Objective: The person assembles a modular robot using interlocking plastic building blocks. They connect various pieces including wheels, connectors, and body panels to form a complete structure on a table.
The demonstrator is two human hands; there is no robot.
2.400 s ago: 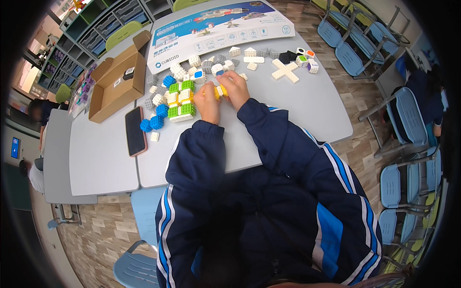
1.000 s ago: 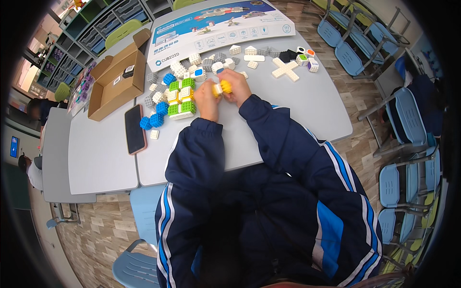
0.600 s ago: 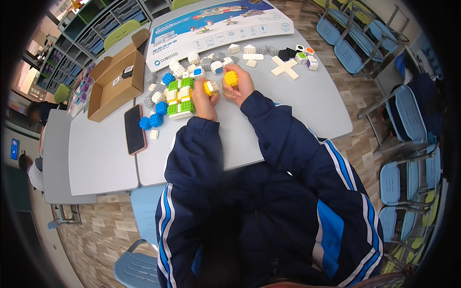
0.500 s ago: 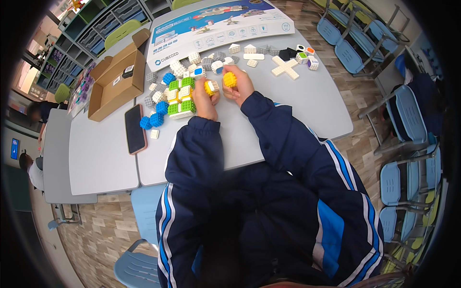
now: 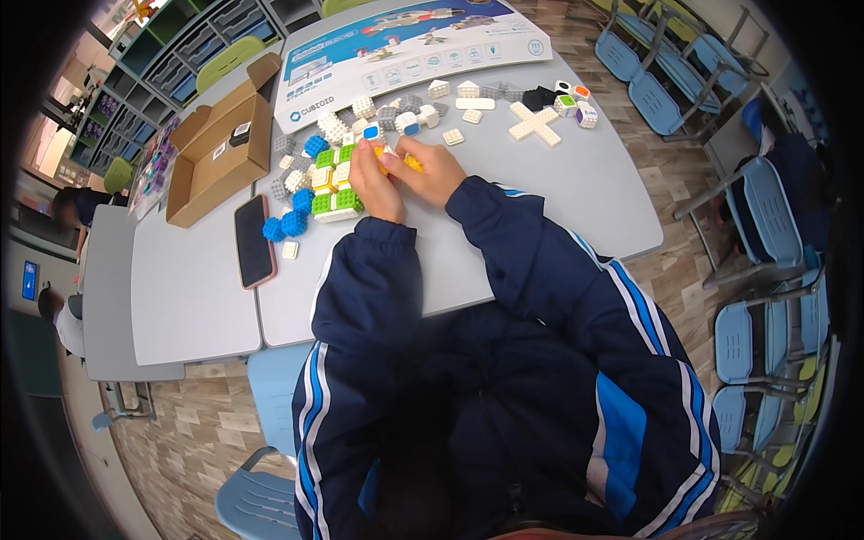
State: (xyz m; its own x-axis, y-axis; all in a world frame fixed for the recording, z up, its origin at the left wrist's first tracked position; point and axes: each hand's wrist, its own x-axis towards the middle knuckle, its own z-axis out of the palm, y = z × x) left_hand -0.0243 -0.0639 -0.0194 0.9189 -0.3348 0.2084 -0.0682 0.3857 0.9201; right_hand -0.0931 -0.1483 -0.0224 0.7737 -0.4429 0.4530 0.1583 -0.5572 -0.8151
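Observation:
My left hand (image 5: 376,187) and my right hand (image 5: 436,173) meet over the table, fingers curled around small studded yellow building blocks (image 5: 414,164). Fingers cover most of these blocks, so how they touch each other is hidden. Just left of my left hand stands an assembly of green, white and yellow blocks (image 5: 337,203). A joined group of blue blocks (image 5: 294,223) lies beside it. Beyond my hands is a scatter of white and grey blocks (image 5: 363,108), among them a white block with a blue square face (image 5: 371,132). A flat white square tile (image 5: 453,137) lies past my right hand.
A large printed box (image 5: 414,58) fills the table's far side. An open cardboard box (image 5: 193,184) and a phone (image 5: 255,241) lie left. At right sit a white cross-shaped piece (image 5: 535,124) and several cube modules (image 5: 586,114). Blue chairs (image 5: 765,216) stand beyond the table.
My hands have come together, bringing the yellow blocks from each hand close to one another. The flat white tile behind my right hand is now uncovered.

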